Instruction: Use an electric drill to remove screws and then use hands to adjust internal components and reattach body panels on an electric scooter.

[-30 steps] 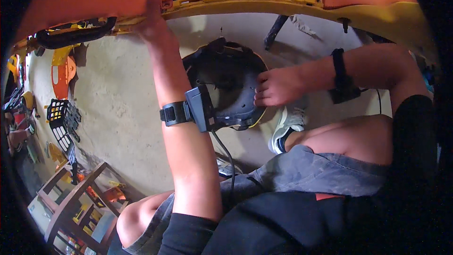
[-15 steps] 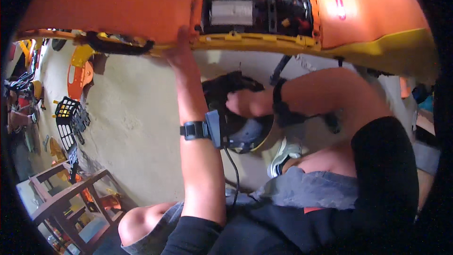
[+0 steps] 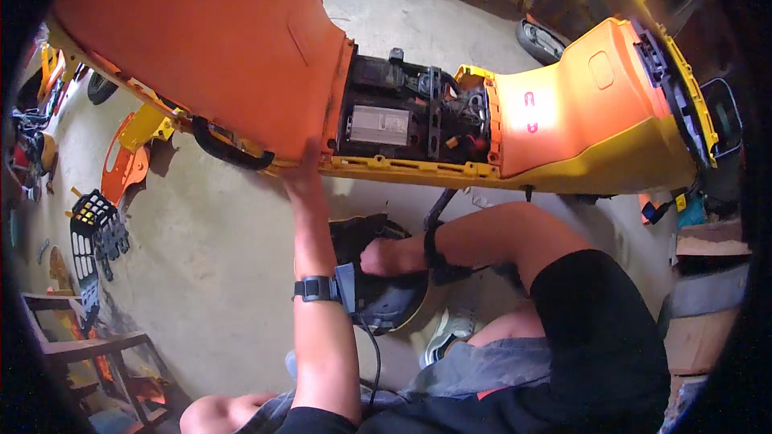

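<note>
An orange-and-yellow scooter body [image 3: 241,56] stretches across the upper view. Its middle lies uncovered, showing black parts, wiring and a silver box [image 3: 379,125] with a pale label. My left hand [image 3: 301,181] touches the yellow lower edge beside this opening; its fingers blur into the orange panel. Lower down, my right hand [image 3: 384,258] is closed over a round dark basin-like thing [image 3: 398,305] with black parts in it, near the floor. Whatever its fingers may hold is hidden. A strapped device [image 3: 322,288] sits on my left wrist, its cable hanging down.
On the floor at left lie an orange-and-yellow panel [image 3: 127,161] and a black slotted part [image 3: 84,233]. A wooden frame [image 3: 92,345] stands at lower left. Cardboard boxes [image 3: 708,297] are stacked at right. Behind the scooter rests a wheel [image 3: 540,42].
The view has tilted upward, so the scooter sits lower in it and more of its far side and the floor beyond shows. Both hands keep about the same places.
</note>
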Motion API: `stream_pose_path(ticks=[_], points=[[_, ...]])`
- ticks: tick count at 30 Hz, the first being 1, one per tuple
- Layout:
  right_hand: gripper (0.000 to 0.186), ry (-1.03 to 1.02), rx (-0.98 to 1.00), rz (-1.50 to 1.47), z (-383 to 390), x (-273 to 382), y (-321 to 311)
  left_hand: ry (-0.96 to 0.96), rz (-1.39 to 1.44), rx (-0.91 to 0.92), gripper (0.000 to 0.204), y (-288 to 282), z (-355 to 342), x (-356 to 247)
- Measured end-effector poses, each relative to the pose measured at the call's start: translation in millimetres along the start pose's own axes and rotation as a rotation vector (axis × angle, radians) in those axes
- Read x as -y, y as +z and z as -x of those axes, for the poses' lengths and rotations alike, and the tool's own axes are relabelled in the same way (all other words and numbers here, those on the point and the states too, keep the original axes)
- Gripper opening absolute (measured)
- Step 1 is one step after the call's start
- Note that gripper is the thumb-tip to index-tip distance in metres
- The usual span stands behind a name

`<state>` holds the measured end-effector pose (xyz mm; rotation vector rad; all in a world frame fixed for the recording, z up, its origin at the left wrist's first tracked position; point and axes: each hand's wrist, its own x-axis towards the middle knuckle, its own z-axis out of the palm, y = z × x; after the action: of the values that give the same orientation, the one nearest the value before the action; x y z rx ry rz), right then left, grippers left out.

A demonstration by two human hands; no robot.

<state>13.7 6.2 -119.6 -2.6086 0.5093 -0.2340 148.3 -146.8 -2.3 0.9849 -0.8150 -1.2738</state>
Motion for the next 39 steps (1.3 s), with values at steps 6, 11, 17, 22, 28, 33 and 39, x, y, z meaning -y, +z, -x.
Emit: stream_pose_path(ticks=[6,11,17,22,28,33,39], points=[[0.016,0.030,0.101,-0.141,-15.2,39.0,-83.5,-0.035,0.071,-0.027,0.046,-6.0,2.5,-7.0],[0.025,0.450,0.245,-0.234,-16.1,65.6,-169.9,0.127,0.014,-0.097,0.045,-10.0,-0.1,18.2],[0.027,0.877,-0.105,-0.355,14.3,90.3,-272.3,-0.107,0.240,0.077,0.039,-6.8,3.5,13.7],[0.023,1.167,-0.489,-0.355,44.7,86.1,-317.4,-0.014,0.093,-0.006,0.041,-8.3,-12.1,17.0],[0.017,1.061,-0.432,0.118,77.9,72.6,-295.2,0.113,0.089,-0.047,0.064,-2.9,-1.7,15.9],[0.017,1.116,-0.303,0.149,90.2,70.2,-294.8,0.111,0.064,-0.032,0.073,-13.8,-13.0,29.1],[0.018,1.014,-0.280,0.210,116.3,76.4,-281.8,0.189,0.041,-0.009,0.048,-16.6,-19.3,45.9]])
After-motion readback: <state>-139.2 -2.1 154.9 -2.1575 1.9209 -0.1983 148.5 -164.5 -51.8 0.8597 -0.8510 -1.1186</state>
